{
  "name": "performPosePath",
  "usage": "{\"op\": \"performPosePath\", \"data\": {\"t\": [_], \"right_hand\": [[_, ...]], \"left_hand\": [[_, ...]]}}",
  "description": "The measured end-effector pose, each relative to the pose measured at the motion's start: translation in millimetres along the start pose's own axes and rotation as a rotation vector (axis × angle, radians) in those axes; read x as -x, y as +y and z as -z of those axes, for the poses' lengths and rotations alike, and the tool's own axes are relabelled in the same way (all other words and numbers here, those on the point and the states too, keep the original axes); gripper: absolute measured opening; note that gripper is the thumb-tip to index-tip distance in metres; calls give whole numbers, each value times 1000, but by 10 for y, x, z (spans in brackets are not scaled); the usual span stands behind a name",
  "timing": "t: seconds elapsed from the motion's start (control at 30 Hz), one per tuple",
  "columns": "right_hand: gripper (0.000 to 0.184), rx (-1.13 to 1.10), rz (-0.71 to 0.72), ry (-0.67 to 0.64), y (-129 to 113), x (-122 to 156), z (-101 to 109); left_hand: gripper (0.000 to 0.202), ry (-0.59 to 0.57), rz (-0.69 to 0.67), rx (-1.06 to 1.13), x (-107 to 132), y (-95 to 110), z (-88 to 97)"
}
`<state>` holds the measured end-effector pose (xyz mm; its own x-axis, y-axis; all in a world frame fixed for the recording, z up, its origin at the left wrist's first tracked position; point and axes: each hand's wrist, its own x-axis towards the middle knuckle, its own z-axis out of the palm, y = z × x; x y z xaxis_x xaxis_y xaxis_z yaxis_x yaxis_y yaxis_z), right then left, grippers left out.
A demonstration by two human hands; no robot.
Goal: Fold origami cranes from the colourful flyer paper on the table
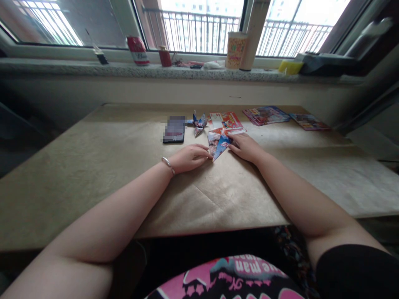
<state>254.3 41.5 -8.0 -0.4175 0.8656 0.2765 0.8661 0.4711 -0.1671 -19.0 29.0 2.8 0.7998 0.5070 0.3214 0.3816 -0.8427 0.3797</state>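
Note:
A folded piece of printed paper [222,144], blue with a white flower and a photo-like side, lies on the table in a pointed kite-like shape. My left hand [190,158], with a silver bangle at the wrist, has its fingertips closed on the paper's lower left edge near the bottom point. On the opposite side, my right hand [245,147] grips the upper right edge between thumb and fingers. Just behind the paper is a finished-looking origami figure [198,123] with pointed wings, in similar blue print. The undersides of both hands are hidden.
A dark phone [174,131] lies left of the origami figure. Red and white printed sheets [227,120] lie behind the paper; a stack of colourful leaflets [266,115] and another leaflet [309,121] are farther right. A can [137,50] and paper cup [236,50] stand on the windowsill.

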Motion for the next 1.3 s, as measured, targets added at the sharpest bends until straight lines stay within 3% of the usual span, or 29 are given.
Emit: {"op": "performPosePath", "data": {"t": [0.2,0.33,0.5,0.63,0.73,0.9,1.07,1.3], "right_hand": [[48,-152,152,14,-20,14,-43],[44,-223,173,33,-83,8,-79],[44,-349,138,59,-155,0,-95],[50,-503,39,124,-180,-12,-88],[40,-551,-3,168,-181,-17,-60],[40,-405,-5,126,-177,3,12],[26,-171,33,91,-201,30,45],[30,-147,238,22,-231,29,13]], "left_hand": [[49,80,164,-88,-6,-7,-43],[72,-32,282,-200,-9,-2,-34],[67,-202,316,-280,-17,37,-17],[65,-233,319,-330,-13,53,-20],[66,-232,316,-341,-10,59,-24],[74,-245,382,-340,-15,88,-16],[76,-242,410,-323,-13,96,-24],[79,-199,396,-275,-1,62,-41]]}}
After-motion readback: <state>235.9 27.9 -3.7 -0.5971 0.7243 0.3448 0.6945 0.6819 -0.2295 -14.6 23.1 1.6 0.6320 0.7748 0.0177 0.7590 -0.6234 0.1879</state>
